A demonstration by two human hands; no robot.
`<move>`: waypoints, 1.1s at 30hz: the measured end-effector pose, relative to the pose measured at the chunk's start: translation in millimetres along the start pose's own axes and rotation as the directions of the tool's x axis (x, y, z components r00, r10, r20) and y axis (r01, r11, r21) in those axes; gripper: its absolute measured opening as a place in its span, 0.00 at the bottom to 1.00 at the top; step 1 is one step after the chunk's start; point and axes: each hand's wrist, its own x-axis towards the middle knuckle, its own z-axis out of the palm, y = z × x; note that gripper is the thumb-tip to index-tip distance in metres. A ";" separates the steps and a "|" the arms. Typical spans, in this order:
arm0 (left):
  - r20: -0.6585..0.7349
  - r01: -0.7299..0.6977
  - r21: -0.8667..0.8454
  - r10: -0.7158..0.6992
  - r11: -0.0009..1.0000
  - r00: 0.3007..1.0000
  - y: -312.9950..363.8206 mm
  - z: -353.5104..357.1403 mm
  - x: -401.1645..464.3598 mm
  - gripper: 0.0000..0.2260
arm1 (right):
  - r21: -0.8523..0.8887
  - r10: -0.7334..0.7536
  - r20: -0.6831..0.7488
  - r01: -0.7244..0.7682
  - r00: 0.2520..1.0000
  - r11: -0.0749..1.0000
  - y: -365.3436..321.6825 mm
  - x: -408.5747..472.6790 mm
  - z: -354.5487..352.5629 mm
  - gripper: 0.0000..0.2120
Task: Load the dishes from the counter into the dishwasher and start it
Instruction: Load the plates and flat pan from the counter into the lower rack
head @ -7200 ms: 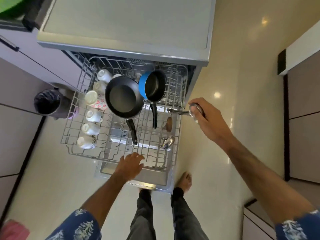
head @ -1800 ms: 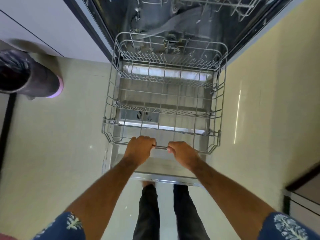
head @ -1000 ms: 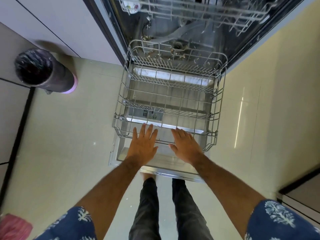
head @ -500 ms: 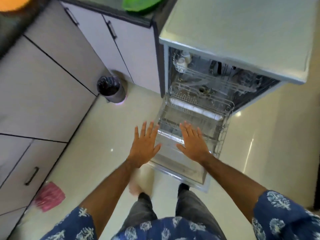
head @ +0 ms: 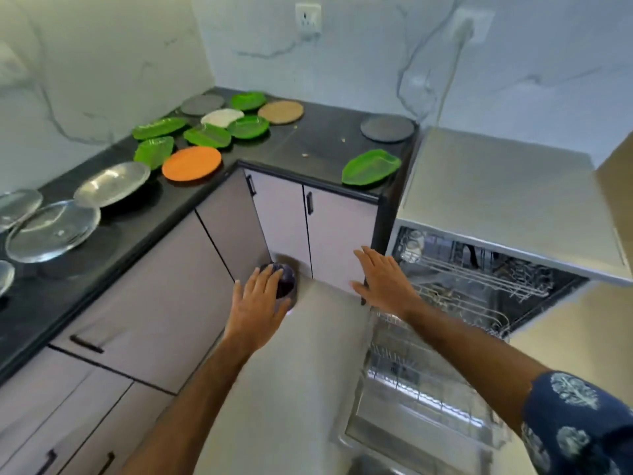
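While dishwasher (head: 479, 286) stands open with wire rack (head: 421, 382) pulled out, we hold left hand (head: 255, 303) and right hand (head: 385, 284) flat, fingers straight and spread, gripping nothing. Dishes on glossy black counter (head: 325, 138): leaf-shaped green plates (head: 371, 166), round orange plate (head: 191, 163), clear glass plates (head: 111, 183).

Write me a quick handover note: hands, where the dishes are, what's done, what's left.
Left hand and right hand: both open, fingers spread, holding nothing.
Dishwasher door is down; lower rack pulled out, looks empty. Upper rack is pushed in; its load is hard to make out.
On the counter: green plates, orange plate, glass plates, grey plate, others in the corner.
Left: load all plates, push the rack in, shut the door, start.
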 end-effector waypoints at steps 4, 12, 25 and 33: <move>-0.028 -0.025 -0.043 0.024 0.999 0.999 -18.7 -25.0 49.2 0.26 | 0.027 0.023 -0.058 -0.022 0.998 0.999 -17.2 41.1 -23.2 0.34; -0.037 -0.151 -0.080 0.148 0.985 0.988 -39.2 -32.3 167.5 0.26 | 0.086 0.147 -0.150 -0.135 0.978 0.987 14.6 147.7 -35.7 0.31; 0.146 -0.261 -0.439 0.355 0.860 0.923 2.4 -5.0 442.4 0.19 | 0.565 0.638 0.023 -0.536 0.770 0.628 131.2 302.0 -42.0 0.27; 0.290 -0.082 -0.643 0.341 0.761 0.894 31.0 37.9 564.0 0.24 | 0.763 0.820 0.163 -0.597 0.549 0.248 172.6 367.0 -12.3 0.26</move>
